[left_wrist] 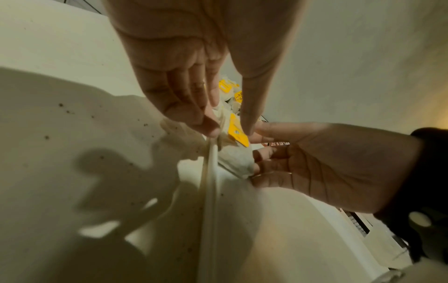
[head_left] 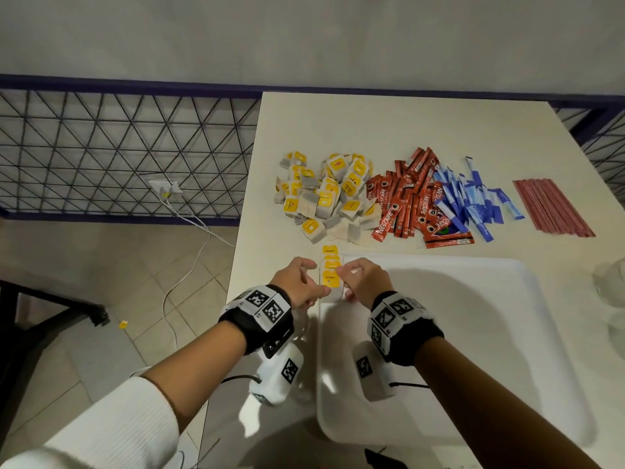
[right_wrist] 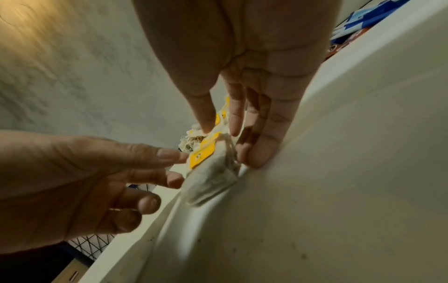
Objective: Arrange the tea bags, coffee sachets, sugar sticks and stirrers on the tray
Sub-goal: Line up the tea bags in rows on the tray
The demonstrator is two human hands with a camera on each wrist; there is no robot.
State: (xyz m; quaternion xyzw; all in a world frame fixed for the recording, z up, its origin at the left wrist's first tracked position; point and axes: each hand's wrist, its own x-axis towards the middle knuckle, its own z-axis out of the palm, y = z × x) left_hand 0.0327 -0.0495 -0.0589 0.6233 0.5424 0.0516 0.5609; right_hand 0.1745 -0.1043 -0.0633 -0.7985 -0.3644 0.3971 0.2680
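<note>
A short row of tea bags (head_left: 330, 273) with yellow tags lies on the far left corner of the white tray (head_left: 473, 333). My left hand (head_left: 313, 280) and right hand (head_left: 345, 282) flank the row, straight fingertips pressing its sides. In the left wrist view my left hand (left_wrist: 229, 131) touches the nearest tea bag (left_wrist: 238, 135) at the tray rim (left_wrist: 209, 191). In the right wrist view my right hand (right_wrist: 219, 132) touches the same tea bag (right_wrist: 211, 178). Beyond the tray lie the tea bag pile (head_left: 324, 194), red coffee sachets (head_left: 402, 204), blue sugar sticks (head_left: 473, 198) and reddish stirrers (head_left: 551, 208).
The table's left edge (head_left: 236, 265) runs just left of my left hand, with tiled floor, a cable (head_left: 189, 252) and a wire mesh fence (head_left: 118, 147) beyond. A clear container (head_left: 608, 286) stands at the right edge. A dark object (head_left: 382, 458) lies by the table's near edge.
</note>
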